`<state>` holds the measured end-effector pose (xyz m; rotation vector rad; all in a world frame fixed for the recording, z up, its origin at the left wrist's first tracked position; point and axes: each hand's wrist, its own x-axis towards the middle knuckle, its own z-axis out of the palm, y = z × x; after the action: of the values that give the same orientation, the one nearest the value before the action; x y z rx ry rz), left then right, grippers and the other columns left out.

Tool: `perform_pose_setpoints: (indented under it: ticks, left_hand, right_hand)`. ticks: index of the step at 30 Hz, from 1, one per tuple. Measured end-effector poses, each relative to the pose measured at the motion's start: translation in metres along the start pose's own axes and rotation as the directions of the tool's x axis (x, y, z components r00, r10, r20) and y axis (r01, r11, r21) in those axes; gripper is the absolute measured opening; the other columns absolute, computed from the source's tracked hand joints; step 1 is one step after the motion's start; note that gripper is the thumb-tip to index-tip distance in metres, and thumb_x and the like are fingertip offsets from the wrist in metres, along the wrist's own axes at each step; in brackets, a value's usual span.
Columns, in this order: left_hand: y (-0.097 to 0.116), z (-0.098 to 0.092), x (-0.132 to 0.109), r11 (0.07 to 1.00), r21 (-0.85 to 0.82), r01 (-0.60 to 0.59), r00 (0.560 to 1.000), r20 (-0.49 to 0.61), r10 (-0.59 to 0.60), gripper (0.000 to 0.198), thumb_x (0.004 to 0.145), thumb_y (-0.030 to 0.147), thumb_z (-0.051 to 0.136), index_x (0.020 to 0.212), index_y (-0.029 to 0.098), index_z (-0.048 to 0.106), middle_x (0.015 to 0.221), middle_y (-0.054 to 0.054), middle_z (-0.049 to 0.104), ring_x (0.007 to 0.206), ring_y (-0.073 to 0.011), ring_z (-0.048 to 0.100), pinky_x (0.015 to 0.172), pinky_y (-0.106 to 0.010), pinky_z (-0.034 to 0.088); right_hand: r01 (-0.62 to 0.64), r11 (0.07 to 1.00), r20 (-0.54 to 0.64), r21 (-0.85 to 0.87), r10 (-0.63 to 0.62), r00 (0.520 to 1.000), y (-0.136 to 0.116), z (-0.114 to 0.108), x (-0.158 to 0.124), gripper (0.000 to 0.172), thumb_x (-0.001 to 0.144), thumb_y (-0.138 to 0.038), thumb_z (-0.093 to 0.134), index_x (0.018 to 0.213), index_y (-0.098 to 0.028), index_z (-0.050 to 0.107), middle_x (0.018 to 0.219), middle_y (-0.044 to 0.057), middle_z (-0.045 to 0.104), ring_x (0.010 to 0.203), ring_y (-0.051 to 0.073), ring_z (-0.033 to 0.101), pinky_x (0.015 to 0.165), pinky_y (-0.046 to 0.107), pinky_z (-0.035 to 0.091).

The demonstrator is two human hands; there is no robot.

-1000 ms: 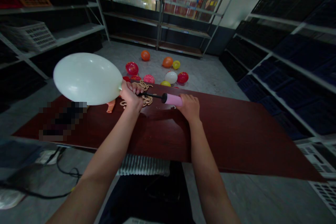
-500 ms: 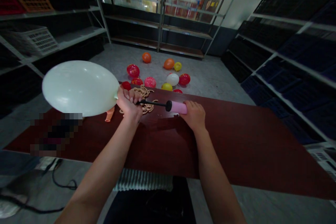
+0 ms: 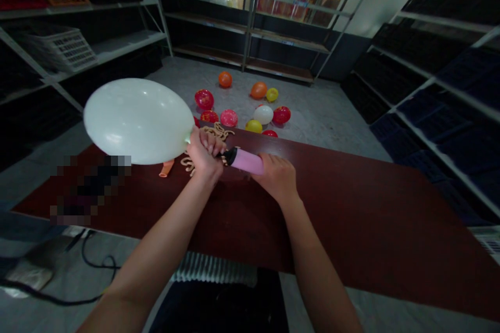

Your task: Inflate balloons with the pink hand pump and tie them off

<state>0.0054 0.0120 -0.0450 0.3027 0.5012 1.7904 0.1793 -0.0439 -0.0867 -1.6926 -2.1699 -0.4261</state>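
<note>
A large, inflated white balloon (image 3: 136, 120) extends to the left from my left hand (image 3: 205, 153), its neck at the thumb side. That hand is closed round the balloon's neck and the black end of a hand balloon pump (image 3: 247, 161); the join between them is hidden by my fingers. My right hand (image 3: 278, 173) wraps round the pump's pink barrel at its other end. The pump's black cap is close against my left fingers. Behind my left hand lies a bunch of beige, uninflated long balloons (image 3: 213, 131), and a flat orange balloon (image 3: 166, 168) is to the left.
The dark red-brown table (image 3: 351, 208) spans the view. Beyond it, several balloons, including a red balloon (image 3: 204, 99) and an orange balloon (image 3: 258, 90), lie on the grey floor. Shelves (image 3: 219, 54) surround the room. A blurred-out item (image 3: 91, 187) is on the table's left.
The pump's black rod was showing between the hands; now the barrel has slid left, close to my left hand, and the rod is mostly hidden. The view has shifted slightly.
</note>
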Motion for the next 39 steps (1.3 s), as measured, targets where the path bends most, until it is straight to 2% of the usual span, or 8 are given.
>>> perform_pose_setpoints:
  ticks: [4,9,17,21,25,32,36,39]
  left_hand:
    - [0.007,0.002,0.004,1.0,-0.009,-0.016,1.0,0.012,0.016,0.058,0.102,0.036,0.051,0.054,0.02,0.023,0.042,0.008,0.02,0.032,-0.0064,0.022,0.038,-0.023,0.021]
    - [0.009,0.0,0.012,0.998,-0.03,-0.05,0.996,-0.07,0.048,0.052,0.101,0.026,0.047,0.055,0.02,0.023,0.042,0.008,0.021,0.033,-0.0065,0.021,0.039,-0.023,0.021]
    - [0.011,-0.007,0.022,0.994,-0.043,-0.101,0.991,-0.096,0.097,0.046,0.097,0.02,0.048,0.058,0.02,0.023,0.045,0.008,0.02,0.035,-0.0069,0.021,0.041,-0.023,0.022]
    - [0.014,-0.006,0.019,0.993,-0.032,-0.116,0.99,-0.086,0.113,0.045,0.099,0.021,0.045,0.059,0.021,0.025,0.045,0.008,0.021,0.035,-0.0072,0.02,0.04,-0.024,0.021]
    - [0.013,-0.002,0.013,0.993,0.002,-0.117,0.991,-0.064,0.117,0.05,0.099,0.027,0.051,0.058,0.021,0.025,0.045,0.008,0.021,0.034,-0.0068,0.021,0.039,-0.023,0.021]
    - [-0.008,0.002,-0.005,0.996,0.081,-0.031,0.999,-0.011,0.032,0.059,0.099,0.041,0.056,0.054,0.021,0.024,0.041,0.008,0.021,0.032,-0.0064,0.02,0.036,-0.023,0.023]
    - [-0.009,0.001,-0.007,0.997,0.079,-0.012,1.0,0.009,0.012,0.06,0.1,0.042,0.056,0.053,0.02,0.025,0.041,0.008,0.02,0.032,-0.0064,0.02,0.036,-0.023,0.023]
    - [-0.003,0.001,-0.004,0.998,0.061,-0.011,1.0,0.013,0.01,0.06,0.101,0.041,0.055,0.053,0.021,0.024,0.042,0.008,0.019,0.032,-0.0069,0.02,0.037,-0.024,0.024]
  right_hand:
    - [0.001,1.0,-0.037,-0.018,-0.002,0.999,0.009,0.003,0.004,0.027,0.09,-0.037,0.062,0.108,-0.018,0.068,0.096,0.009,0.075,0.089,0.024,0.064,0.076,0.034,0.034]
    - [-0.024,0.997,-0.033,-0.074,0.022,0.999,0.03,0.01,0.0,0.027,0.09,-0.037,0.065,0.111,-0.019,0.066,0.101,0.01,0.074,0.095,0.028,0.062,0.081,0.037,0.033]
    - [-0.13,0.985,-0.028,-0.116,0.127,0.991,0.057,0.012,-0.014,0.031,0.087,-0.035,0.069,0.115,-0.02,0.064,0.107,0.011,0.074,0.099,0.029,0.061,0.085,0.038,0.034]
    - [-0.125,0.985,0.027,-0.115,0.129,0.991,0.052,0.007,-0.014,0.028,0.086,-0.035,0.07,0.109,-0.019,0.064,0.104,0.01,0.074,0.093,0.027,0.063,0.079,0.036,0.035]
    - [-0.073,0.992,0.081,-0.102,0.081,0.993,0.036,0.0,-0.01,0.026,0.085,-0.035,0.07,0.103,-0.018,0.064,0.099,0.01,0.074,0.09,0.026,0.066,0.077,0.035,0.037]
    - [-0.051,0.998,0.143,-0.022,0.053,0.988,0.005,-0.007,-0.004,0.026,0.083,-0.036,0.069,0.1,-0.017,0.065,0.093,0.011,0.075,0.08,0.024,0.067,0.071,0.033,0.037]
    - [-0.046,0.999,0.126,0.006,0.044,0.991,0.0,-0.007,-0.004,0.027,0.083,-0.037,0.067,0.101,-0.017,0.067,0.09,0.01,0.076,0.077,0.023,0.066,0.069,0.032,0.036]
    - [-0.016,1.0,0.062,0.018,0.015,0.998,0.002,-0.004,-0.002,0.027,0.086,-0.038,0.065,0.103,-0.017,0.068,0.089,0.009,0.076,0.08,0.023,0.067,0.07,0.032,0.036]
